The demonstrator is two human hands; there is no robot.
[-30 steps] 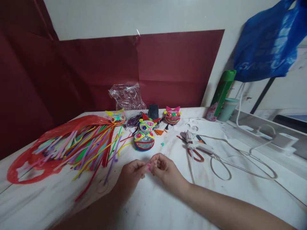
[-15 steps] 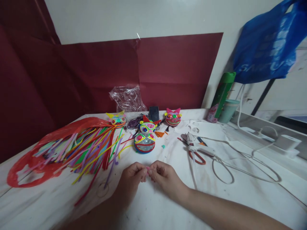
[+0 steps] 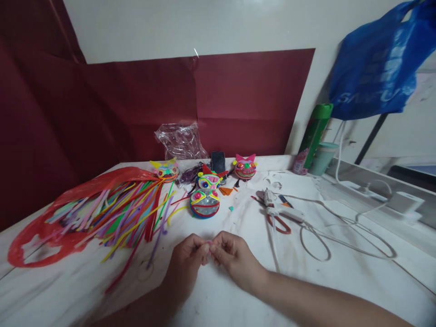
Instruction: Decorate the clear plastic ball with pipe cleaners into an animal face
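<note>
Pink pc [image 3: 209, 242], small, mostly hidden, at 6 o'clock of view, pinched betw. L hand [image 3: 186, 255] and R hand [image 3: 232, 254], fingertips close tog. Step in hand appears to be fingertip shaping; next move prob. calls for light, even pressure. Red-mouthed figure [image 3: 205, 200] at 12 o'clock from hands, glue gun [image 3: 285, 210] approx. 2 o'clock.

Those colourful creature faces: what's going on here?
A person's left hand and right hand pinch a small pink piece between them. Beyond sits a red-horned face; a pink-eared one and a yellow-eared one sit farther back. A glue gun lies to the right, colourful strips to the left.
</note>
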